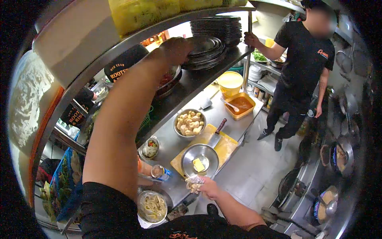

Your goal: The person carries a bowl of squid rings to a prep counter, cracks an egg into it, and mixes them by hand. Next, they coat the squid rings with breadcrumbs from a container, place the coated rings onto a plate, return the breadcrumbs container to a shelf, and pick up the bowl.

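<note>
Raised to the upper shelf, my left hand (177, 49) touches the edge of a stack of dark round plates (205, 55); its fingertips are partly hidden. Low at the centre, my right hand (207, 187) is closed on pale, shredded-looking food (194, 183). Just above that hand, a steel bowl (190, 157) holding a yellow block (199, 164) rests on a yellow cutting board (227, 146). A cleaver (215, 138) with a dark handle lies on the board behind the bowl. Below and left is a container of pale strips (152, 206).
A bowl of pale chunks (190, 123), an orange tub of sauce (240, 104) and a can (158, 172) stand on the steel counter (215, 109). A co-worker (304, 59) stands at the upper right, one hand on the shelf post. Pans (328, 203) line the right side.
</note>
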Demonstrator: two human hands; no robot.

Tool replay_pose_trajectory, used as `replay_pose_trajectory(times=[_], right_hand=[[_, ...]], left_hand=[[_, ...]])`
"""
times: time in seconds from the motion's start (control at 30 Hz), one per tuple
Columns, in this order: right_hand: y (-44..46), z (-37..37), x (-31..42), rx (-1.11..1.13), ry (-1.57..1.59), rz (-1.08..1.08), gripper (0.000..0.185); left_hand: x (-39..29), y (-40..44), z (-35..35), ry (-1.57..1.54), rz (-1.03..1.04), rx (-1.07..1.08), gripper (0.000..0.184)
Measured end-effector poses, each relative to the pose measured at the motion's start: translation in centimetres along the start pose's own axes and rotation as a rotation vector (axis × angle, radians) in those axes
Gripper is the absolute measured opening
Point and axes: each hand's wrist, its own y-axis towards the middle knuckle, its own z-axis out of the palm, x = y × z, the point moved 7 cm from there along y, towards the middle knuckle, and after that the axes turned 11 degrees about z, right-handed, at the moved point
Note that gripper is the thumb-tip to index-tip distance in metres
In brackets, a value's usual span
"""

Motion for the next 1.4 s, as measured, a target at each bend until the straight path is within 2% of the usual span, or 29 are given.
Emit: replay_pose_trajectory(times=[0.07,0.1,0.17,0.23,0.27,0.33,0.43,0.53,0.67,0.73,0.8,0.83,0.87,0.9,0.93,1.0,1.07,1.1,1.23,1.3,1.4], right_hand=[[0.2,0.8,1.6,0.02,-0.063,-0.036,0.045],[0.3,1.4,2.2,0.03,-0.105,-0.081,0.046],[1.0,2.2,3.0,0.063,-0.172,-0.043,0.046],[1.7,2.9,2.7,0.087,-0.224,-0.014,0.045],[2.3,3.2,2.6,0.103,-0.237,-0.007,0.045],[3.5,3.9,2.0,0.125,-0.26,0.004,0.045],[4.7,5.8,1.4,0.205,-0.246,0.065,0.046],[5.8,7.3,1.0,0.177,-0.417,0.149,0.047],[6.9,7.7,-1.5,0.191,-0.417,0.128,0.045],[5.6,7.3,-1.2,0.154,-0.49,0.024,0.041],[4.4,6.0,-1.3,0.12,-0.602,-0.026,0.041],[3.8,5.4,-1.4,0.1,-0.719,-0.077,0.04],[3.5,4.3,-2.0,0.087,-0.716,-0.082,0.04],[3.4,2.6,-3.0,0.044,-0.645,-0.017,0.04],[2.8,1.5,-3.3,0.003,-0.573,0.051,0.041],[1.5,0.0,-3.1,-0.004,-0.475,0.047,0.039],[0.5,-0.8,-2.5,-0.005,-0.386,0.042,0.038],[0.3,-1.2,-2.3,-0.005,-0.366,0.032,0.039],[0.0,-0.4,-1.1,0.047,-0.347,0.015,0.039],[0.3,0.3,-0.5,0.049,-0.453,0.025,0.039],[1.4,1.6,-0.7,0.07,-0.611,0.031,0.038]], left_hand=[[0.4,0.9,-2.0,-0.197,-0.189,0.457,0.02],[-0.3,0.4,-2.1,-0.306,-0.275,0.684,0.024],[-1.6,0.3,-5.5,-0.263,-0.301,0.629,0.021],[-1.4,-0.4,-0.9,-0.221,-0.185,0.441,0.018],[-3.0,-0.2,-2.7,-0.136,-0.165,0.428,0.016],[-5.9,-0.3,-7.2,-0.125,-0.114,0.247,0.012],[-6.8,-1.5,-8.1,-0.158,-0.218,0.267,0.012],[-6.2,-1.9,-8.6,-0.119,-0.191,0.225,0.014],[-4.3,-1.6,-6.4,-0.107,-0.171,0.324,0.017],[-2.8,-1.5,-3.5,-0.178,-0.155,0.325,0.019],[-0.7,-2.3,1.3,-0.333,-0.317,0.429,0.02],[-2.1,-0.7,-5.2,-0.312,-0.307,0.461,0.022],[-1.7,-0.4,-4.2,-0.318,-0.296,0.452,0.022],[0.2,-1.0,-2.0,-0.679,-0.593,0.319,0.022],[0.4,-0.7,-2.6,-0.654,-0.619,0.288,0.021],[0.6,-0.3,-3.7,-0.633,-0.636,0.253,0.021],[0.9,-0.2,-5.9,-0.576,-0.677,0.075,0.018],[0.7,-1.2,-6.1,-0.635,-0.794,0.062,0.015],[-3.6,-2.6,-13.3,-0.471,-0.696,-0.042,0.013],[-6.3,-2.9,-16.5,-0.312,-0.369,-0.07,0.014],[-9.8,-5.6,-20.1,-0.222,-0.289,-0.034,0.017]])
